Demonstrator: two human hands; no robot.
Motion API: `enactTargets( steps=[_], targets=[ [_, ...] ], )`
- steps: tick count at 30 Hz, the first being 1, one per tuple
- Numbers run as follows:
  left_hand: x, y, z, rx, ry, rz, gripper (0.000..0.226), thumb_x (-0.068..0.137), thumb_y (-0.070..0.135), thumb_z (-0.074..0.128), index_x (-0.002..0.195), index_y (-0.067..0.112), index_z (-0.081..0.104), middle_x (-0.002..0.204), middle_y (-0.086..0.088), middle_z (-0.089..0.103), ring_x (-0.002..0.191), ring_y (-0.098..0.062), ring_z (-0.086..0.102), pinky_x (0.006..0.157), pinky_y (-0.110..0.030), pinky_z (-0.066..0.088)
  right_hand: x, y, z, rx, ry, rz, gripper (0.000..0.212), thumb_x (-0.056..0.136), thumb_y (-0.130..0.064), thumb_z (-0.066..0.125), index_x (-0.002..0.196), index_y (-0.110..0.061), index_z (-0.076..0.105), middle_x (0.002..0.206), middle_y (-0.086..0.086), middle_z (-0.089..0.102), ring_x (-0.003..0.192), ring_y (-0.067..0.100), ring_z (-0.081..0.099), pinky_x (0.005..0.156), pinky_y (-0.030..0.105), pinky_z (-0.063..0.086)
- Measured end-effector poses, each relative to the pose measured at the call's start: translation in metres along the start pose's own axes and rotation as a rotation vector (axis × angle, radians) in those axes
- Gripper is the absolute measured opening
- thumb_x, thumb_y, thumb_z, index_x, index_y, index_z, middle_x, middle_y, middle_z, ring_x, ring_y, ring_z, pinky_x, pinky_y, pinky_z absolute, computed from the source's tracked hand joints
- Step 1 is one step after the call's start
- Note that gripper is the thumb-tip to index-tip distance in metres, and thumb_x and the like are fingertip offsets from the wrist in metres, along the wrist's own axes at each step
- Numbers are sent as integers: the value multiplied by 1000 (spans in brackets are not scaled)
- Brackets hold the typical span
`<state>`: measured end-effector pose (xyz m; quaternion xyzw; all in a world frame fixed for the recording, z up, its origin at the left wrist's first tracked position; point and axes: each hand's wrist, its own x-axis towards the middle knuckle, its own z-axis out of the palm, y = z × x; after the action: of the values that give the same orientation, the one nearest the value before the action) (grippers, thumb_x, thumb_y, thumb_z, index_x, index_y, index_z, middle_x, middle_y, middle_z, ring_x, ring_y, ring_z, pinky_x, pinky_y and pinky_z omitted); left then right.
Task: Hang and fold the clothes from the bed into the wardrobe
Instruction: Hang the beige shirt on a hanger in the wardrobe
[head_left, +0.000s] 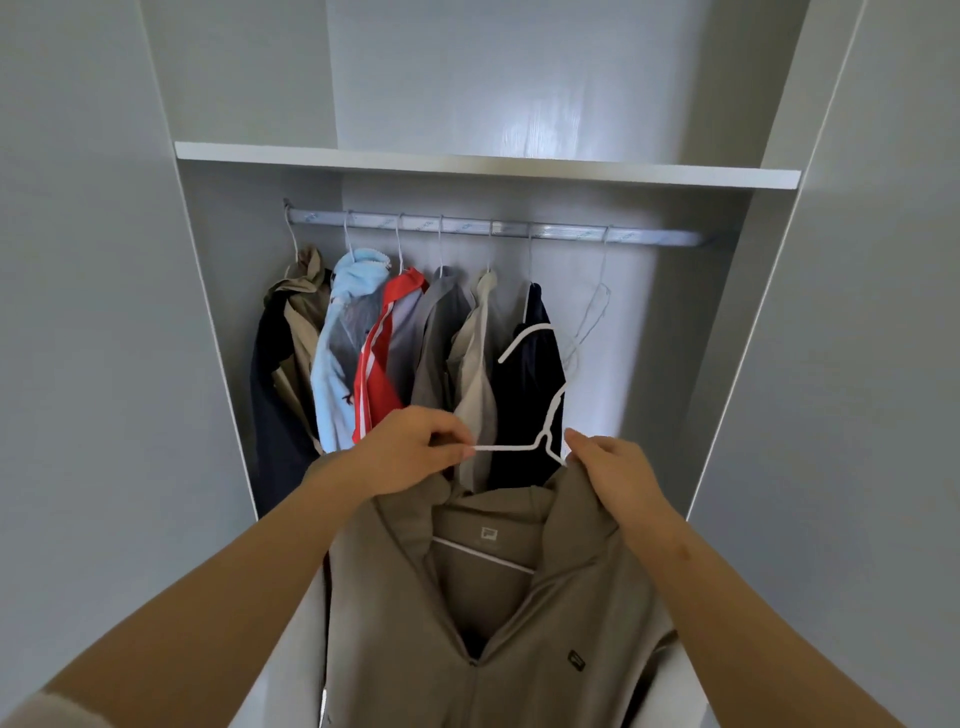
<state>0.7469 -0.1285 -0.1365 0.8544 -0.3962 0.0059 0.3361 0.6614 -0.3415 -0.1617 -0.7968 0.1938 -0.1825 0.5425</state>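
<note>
A khaki zip jacket (488, 618) hangs in front of me at the open wardrobe, its collar spread wide. My left hand (415, 452) pinches the left arm of a white wire hanger (530, 415) whose hook points up and left. One end of the hanger sits inside the jacket, showing as a white line across the lining. My right hand (618, 473) grips the jacket's right collar edge beside the hanger's neck.
The metal rail (498, 228) carries several hung garments on its left and middle (395, 353). One bare white hanger (592, 317) hangs to their right, with free rail beyond it. A white shelf (488, 166) runs above. Wardrobe side panels stand left and right.
</note>
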Motion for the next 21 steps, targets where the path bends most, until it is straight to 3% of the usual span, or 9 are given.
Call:
enactTargets(
  steps=[4,9,11,14,16,18,19,21],
  targets=[
    [13,18,15,-142,89,30,14,87,11,63,99,17,67,93,3,67,87,-8,63,84,-16,48,0,8,-21,-12,101,10,38,88,-34,58,58,-13,50,55,6,46,53,16,45,54,25,37],
    [30,50,43,-455,154,49,31,85,-10,56,99,17,63,97,8,63,79,9,60,77,-8,47,-7,24,-45,-52,175,28,44,87,-30,58,47,-18,44,42,-3,41,45,12,42,51,24,34],
    [42,57,57,-290,180,36,31,88,-6,53,108,15,62,108,2,61,88,1,59,88,-16,47,-10,30,-56,-47,195,46,42,87,-30,58,48,-16,48,45,-3,47,51,15,47,53,26,36],
    [56,59,75,126,110,-20,24,96,20,46,113,13,61,117,-5,60,106,-19,56,96,-37,43,-15,39,-75,-40,245,68,38,86,-30,59,52,-15,52,53,4,51,56,19,50,58,29,39],
    [61,64,86,128,-30,-92,39,98,35,40,91,7,65,95,-11,65,92,-24,59,85,-35,46,-19,46,-88,-5,271,100,34,86,-27,61,55,-14,56,55,6,53,57,18,50,58,28,40],
    [64,74,97,6,-95,-94,42,97,36,43,71,9,61,73,-7,61,77,-21,57,68,-22,42,-23,52,-101,4,296,140,35,86,-23,62,53,-11,55,49,2,51,53,17,47,56,27,38],
    [66,80,103,-19,-96,-81,37,96,34,45,72,13,63,74,-4,62,78,-19,57,66,-19,41,-25,55,-107,3,312,155,36,85,-21,61,53,-8,55,46,0,50,52,17,46,55,27,37],
    [72,92,115,-21,-48,-68,25,96,30,48,91,16,68,94,-1,67,90,-17,58,79,-24,44,-28,57,-117,51,352,183,32,85,-18,60,62,4,59,52,5,54,58,19,49,58,28,38]
  ],
)
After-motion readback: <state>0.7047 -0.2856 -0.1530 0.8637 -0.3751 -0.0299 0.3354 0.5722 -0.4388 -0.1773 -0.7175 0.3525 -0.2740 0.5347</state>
